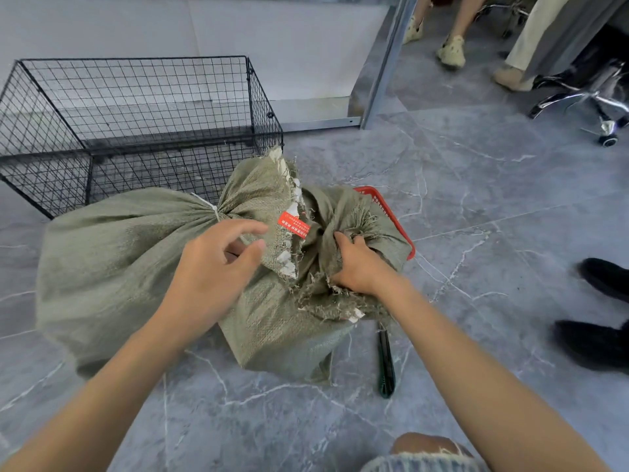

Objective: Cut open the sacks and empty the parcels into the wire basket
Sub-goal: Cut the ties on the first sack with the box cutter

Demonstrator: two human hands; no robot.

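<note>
On the floor (476, 233), just before the wire basket (136, 58), lies a tied sack (112, 260), its neck against a frayed sack (340, 212) in a red crate (384, 207). The left hand (214, 267) hovers over that neck, fingers loosely curled, holding nothing; the right hand (357, 264) grips the frayed sack's bunched cloth. A knife (386, 362) lies beside them.

1. I'm looking at a grey marbled tile floor (476, 199).
2. A black wire basket (51, 172) stands on it, green woven sacks (112, 260) just beside.
3. A red plastic basket (391, 212) sits partly under one sack, with a utility knife (386, 362) nearby.
</note>
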